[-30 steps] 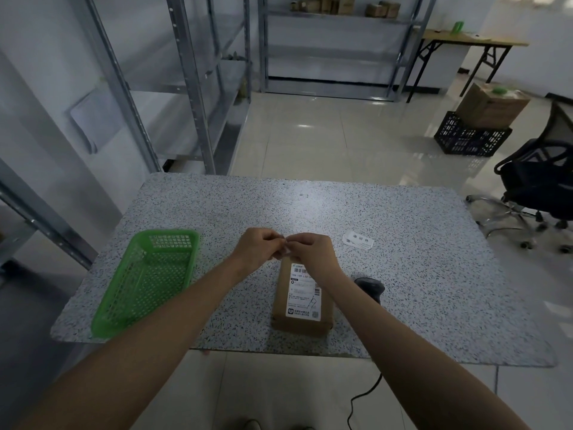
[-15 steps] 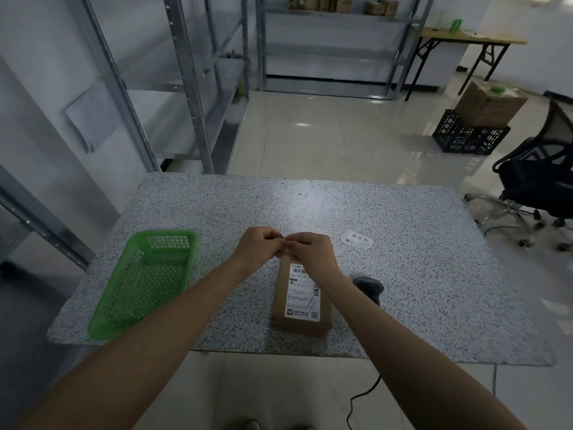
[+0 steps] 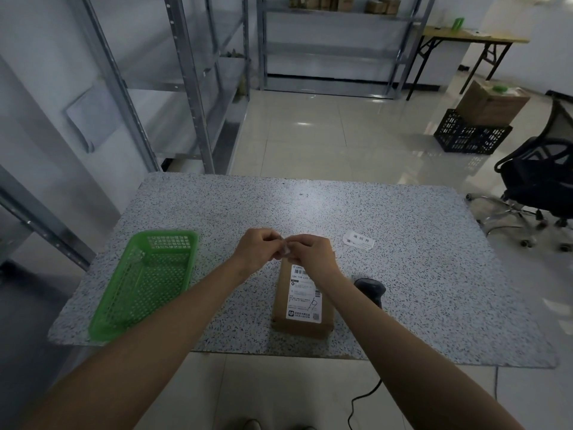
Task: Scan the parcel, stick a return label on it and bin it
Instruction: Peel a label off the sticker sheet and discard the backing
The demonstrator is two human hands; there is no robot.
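A brown cardboard parcel (image 3: 302, 301) with a white shipping label lies flat near the table's front edge. Just above its far end, my left hand (image 3: 255, 248) and my right hand (image 3: 313, 254) meet, both pinching a small pale sticker (image 3: 284, 250) between the fingertips. A green plastic basket (image 3: 145, 282) stands empty at the table's left. A black barcode scanner (image 3: 370, 290) lies to the right of the parcel, partly hidden by my right forearm.
A white label sheet (image 3: 359, 240) with printed characters lies on the speckled table (image 3: 434, 274) right of my hands. Metal shelving stands at the left and back. A black office chair (image 3: 539, 169) and a black crate holding a cardboard box are on the floor at the right.
The hands stay together over the parcel's far end; the fingers have shifted slightly on the small sticker. The parcel, basket and scanner have not moved.
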